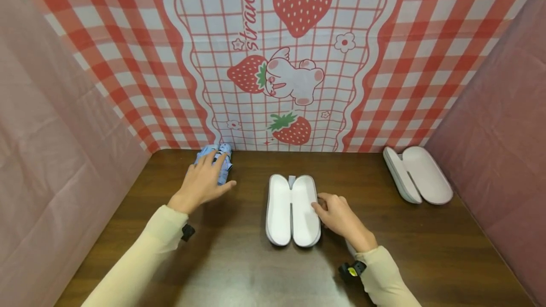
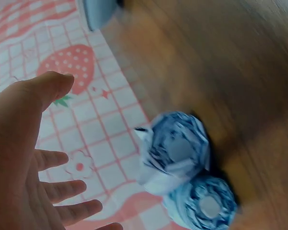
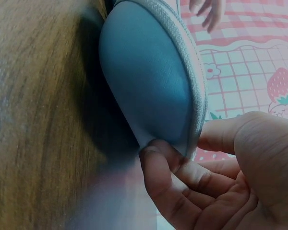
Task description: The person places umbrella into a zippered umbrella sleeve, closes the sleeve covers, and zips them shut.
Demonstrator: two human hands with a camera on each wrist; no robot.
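In the head view my left hand (image 1: 204, 181) reaches over two blue rolled bundles (image 1: 224, 174) by the back edge of the table, fingers spread. The left wrist view shows its fingers fairly straight with nothing in them, apart from the bundles (image 2: 180, 148), which are crinkled and have round pale ends. My right hand (image 1: 341, 214) pinches the right rim of an opened glasses case (image 1: 306, 212), white inside, at the middle of the table. In the right wrist view the case's outside (image 3: 144, 72) is smooth and grey-blue, with thumb and curled fingers at its edge.
A second opened glasses case (image 1: 426, 174) lies at the back right. Behind the brown wooden table (image 1: 239, 274) hangs a strawberry-print cloth (image 1: 294, 75). Pink cloth walls (image 1: 55, 155) stand at both sides.
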